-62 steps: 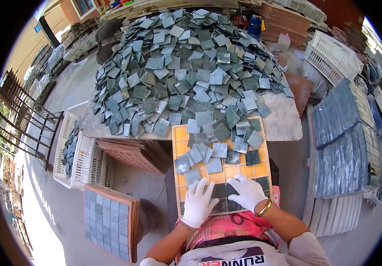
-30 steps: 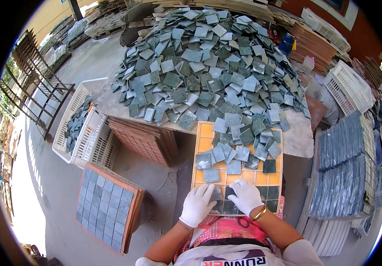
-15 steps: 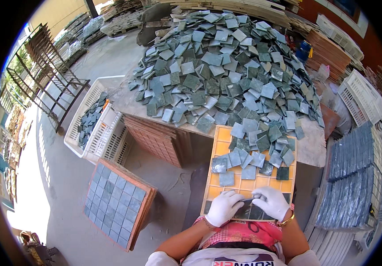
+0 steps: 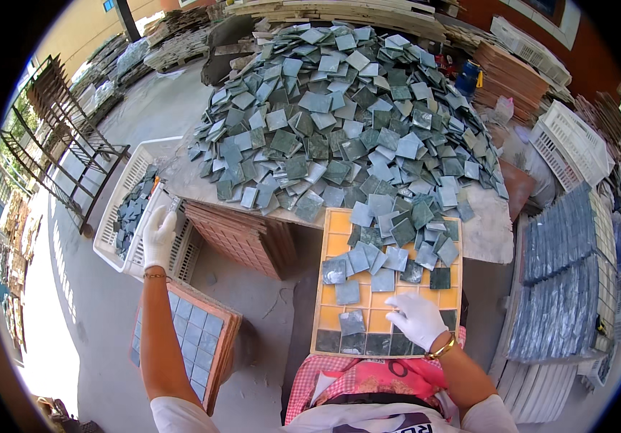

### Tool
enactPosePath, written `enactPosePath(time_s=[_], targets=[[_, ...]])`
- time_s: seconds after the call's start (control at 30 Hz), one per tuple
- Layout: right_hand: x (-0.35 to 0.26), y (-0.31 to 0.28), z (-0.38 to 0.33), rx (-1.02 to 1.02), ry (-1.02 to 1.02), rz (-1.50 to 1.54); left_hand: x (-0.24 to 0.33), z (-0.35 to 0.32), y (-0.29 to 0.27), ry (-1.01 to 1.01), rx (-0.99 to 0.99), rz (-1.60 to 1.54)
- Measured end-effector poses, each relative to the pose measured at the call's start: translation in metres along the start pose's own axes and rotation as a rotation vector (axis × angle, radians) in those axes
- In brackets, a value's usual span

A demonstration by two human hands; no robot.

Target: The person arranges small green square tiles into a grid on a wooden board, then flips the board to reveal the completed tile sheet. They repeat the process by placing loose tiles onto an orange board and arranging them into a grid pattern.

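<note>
The gloved right hand (image 4: 417, 319) rests flat, fingers spread, on the orange grid tray (image 4: 333, 238) lying on the lap, beside a loose grey-green tile (image 4: 351, 322). The left hand (image 4: 157, 235), fingers loosely together and holding nothing, reaches to the white plastic crate (image 4: 134, 180) of tiles. The tiles look stiff, smooth and brittle, best pinched by opposite edges. A big tile heap (image 4: 339, 123) covers the stone desk (image 4: 485, 232); a filled wooden tray (image 4: 184, 339) lies on the concrete floor of a cluttered yard.
</note>
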State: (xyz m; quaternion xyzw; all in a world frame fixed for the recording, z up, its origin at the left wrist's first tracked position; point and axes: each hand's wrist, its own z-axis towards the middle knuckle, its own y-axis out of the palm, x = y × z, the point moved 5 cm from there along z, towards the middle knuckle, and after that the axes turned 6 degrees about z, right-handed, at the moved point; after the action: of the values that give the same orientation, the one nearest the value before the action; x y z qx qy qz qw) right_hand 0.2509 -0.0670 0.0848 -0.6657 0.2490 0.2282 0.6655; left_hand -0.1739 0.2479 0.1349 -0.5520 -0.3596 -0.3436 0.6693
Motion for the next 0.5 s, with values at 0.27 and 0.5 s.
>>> enactPosePath(time_s=[0.27, 0.5], targets=[[-0.046, 0.056, 0.035, -0.402, -0.238, -0.225, 0.049, -0.231, 0.145, 0.247, -0.51, 0.052], [-0.034, 0.059, 0.031, -0.358, -0.134, -0.175, 0.034, -0.275, 0.168, 0.151, -0.524, 0.003]])
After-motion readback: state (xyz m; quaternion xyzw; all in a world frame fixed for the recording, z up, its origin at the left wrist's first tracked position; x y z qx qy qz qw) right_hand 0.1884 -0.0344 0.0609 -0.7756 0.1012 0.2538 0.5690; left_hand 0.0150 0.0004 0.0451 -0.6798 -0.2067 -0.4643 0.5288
